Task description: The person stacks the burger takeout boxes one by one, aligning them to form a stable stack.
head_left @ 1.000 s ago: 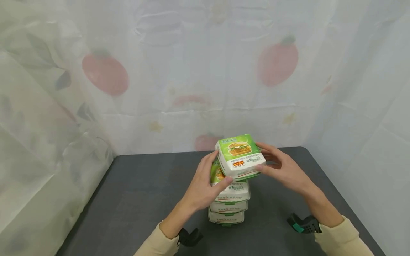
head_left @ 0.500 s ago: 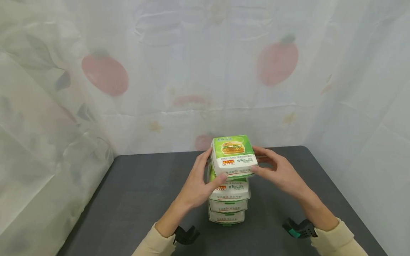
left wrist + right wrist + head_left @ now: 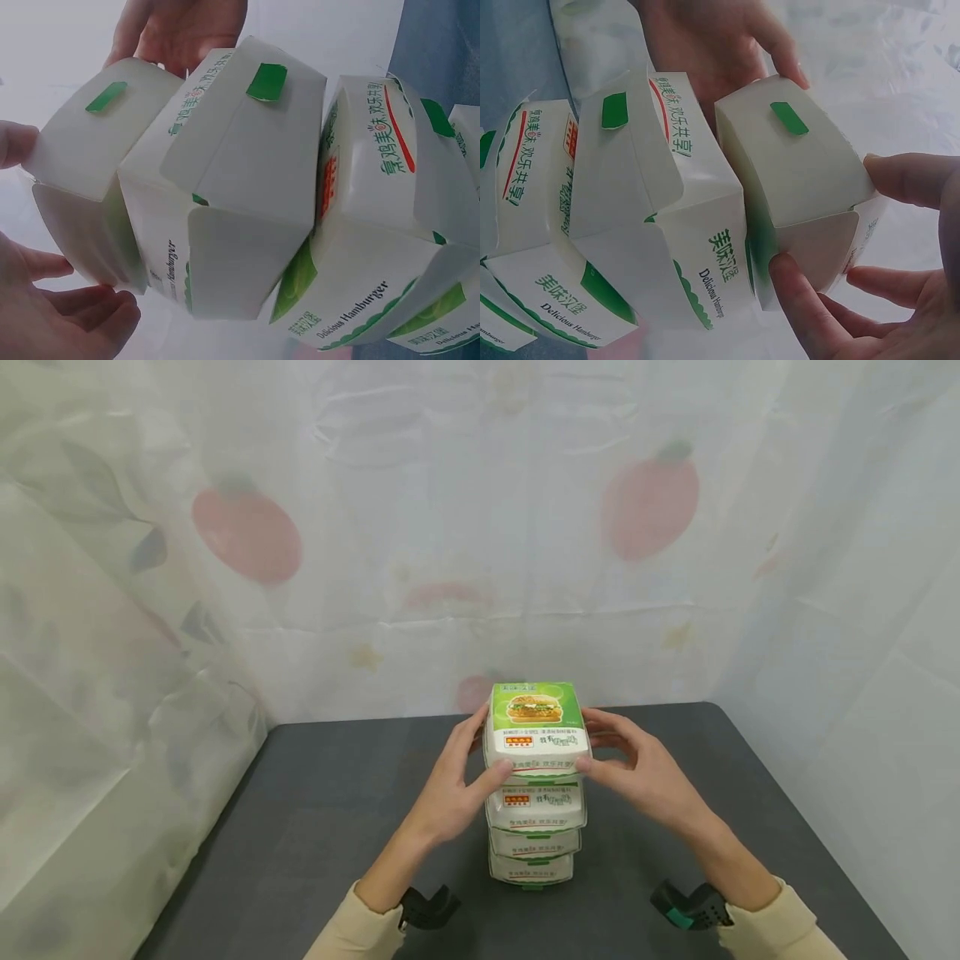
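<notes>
A white and green cardboard hamburger box (image 3: 534, 739), with a burger picture on its lid, is held level at the top of a stack of similar burger boxes (image 3: 536, 814). My left hand (image 3: 453, 793) grips its left side, thumb at the front corner and fingers along the side. From the right, my right hand (image 3: 648, 777) grips the opposite side in the same way. Both wrist views show the held box (image 3: 82, 150) right against the box below (image 3: 247, 150), its green front tab (image 3: 790, 118) tucked in.
The stack stands on a dark grey table (image 3: 337, 827). Behind it hangs a pale curtain (image 3: 450, 527) printed with red fruit, and further sheets (image 3: 97, 693) enclose both sides. A black device (image 3: 429, 908) sits at each wrist.
Both hands have carried the held box leftward and slightly down, turning it from a skewed angle to square with the boxes beneath. The lower stack has stayed in place.
</notes>
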`<state>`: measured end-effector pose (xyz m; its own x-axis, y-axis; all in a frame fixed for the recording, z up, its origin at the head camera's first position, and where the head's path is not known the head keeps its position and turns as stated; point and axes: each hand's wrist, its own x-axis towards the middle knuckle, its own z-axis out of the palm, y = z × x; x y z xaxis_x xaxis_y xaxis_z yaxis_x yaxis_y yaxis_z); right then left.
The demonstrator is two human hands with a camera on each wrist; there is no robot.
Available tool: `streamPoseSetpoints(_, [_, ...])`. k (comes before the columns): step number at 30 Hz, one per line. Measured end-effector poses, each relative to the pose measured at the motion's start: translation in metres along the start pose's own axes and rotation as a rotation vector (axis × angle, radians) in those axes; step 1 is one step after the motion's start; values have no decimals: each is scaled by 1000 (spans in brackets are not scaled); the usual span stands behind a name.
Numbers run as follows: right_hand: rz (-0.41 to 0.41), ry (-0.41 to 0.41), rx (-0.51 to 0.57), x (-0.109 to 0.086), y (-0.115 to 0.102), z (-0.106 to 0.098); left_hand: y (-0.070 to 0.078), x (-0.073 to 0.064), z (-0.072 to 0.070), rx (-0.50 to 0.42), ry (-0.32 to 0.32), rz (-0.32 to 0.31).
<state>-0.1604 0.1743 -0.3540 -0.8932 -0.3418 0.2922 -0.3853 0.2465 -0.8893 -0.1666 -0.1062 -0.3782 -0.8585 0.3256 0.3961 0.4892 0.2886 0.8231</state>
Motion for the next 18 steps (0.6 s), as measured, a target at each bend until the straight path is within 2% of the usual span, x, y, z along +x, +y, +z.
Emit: streamPoseSetpoints(18, [-14,3,-34,-3,3,-2,-3,-1,0,20,7,30])
